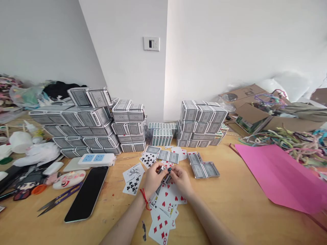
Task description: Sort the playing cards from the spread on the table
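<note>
Because the left hand (153, 177) and the right hand (181, 179) cover most of the folded card (166, 178), its full outline cannot be made out. Both hands grip this piece in a pinch, just above the loose playing cards (167, 199) at the near middle of the desk (222, 214). These cards overlap, so many faces are partly hidden. The forearms (125, 219) are cut off at the near edge. The desk has a pale wood finish; pale walls (209, 51) stand on its far side. Patterned card blocks (87, 117) are stacked far left and far right, with small boxes (162, 139) between. Legible marks: "K" on a king card (154, 202), "10" on a club card (132, 185), "8" on a diamond card (158, 227).
</note>
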Demonstrator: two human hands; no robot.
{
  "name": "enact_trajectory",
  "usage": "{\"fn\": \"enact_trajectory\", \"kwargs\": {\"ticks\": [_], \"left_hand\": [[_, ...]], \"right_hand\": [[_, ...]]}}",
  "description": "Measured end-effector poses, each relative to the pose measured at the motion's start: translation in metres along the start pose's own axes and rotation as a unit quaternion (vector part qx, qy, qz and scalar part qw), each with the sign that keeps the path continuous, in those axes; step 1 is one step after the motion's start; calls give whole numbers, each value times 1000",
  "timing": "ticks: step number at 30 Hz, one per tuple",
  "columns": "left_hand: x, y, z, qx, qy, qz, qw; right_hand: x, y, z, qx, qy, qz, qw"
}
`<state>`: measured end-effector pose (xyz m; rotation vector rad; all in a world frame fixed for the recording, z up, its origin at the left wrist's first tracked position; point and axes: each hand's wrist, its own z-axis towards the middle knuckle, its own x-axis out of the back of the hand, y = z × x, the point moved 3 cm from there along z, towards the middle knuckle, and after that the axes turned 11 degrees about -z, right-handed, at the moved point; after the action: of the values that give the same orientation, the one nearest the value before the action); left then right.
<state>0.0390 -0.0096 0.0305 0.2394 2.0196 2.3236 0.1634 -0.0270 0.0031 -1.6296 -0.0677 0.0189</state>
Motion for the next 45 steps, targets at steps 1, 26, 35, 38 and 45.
{"fn": "enact_trajectory", "kwargs": {"ticks": [1, 26, 35, 38, 45], "left_hand": [[0, -1, 0, -3, 3, 0, 1000], [3, 3, -2, -103, -7, 37, 994], [0, 8, -7, -142, -44, 135, 980], [-2, 6, -6, -132, -33, 144, 980], [-5, -1, -5, -109, 6, 141, 984]], "right_hand": [[0, 0, 0, 4, 0, -7, 1000], [4, -6, -2, 89, 64, -120, 987], [9, -10, -6, 80, 81, -184, 976], [10, -9, -4, 71, 56, -157, 983], [12, -8, 2, 55, 27, -132, 989]]}}
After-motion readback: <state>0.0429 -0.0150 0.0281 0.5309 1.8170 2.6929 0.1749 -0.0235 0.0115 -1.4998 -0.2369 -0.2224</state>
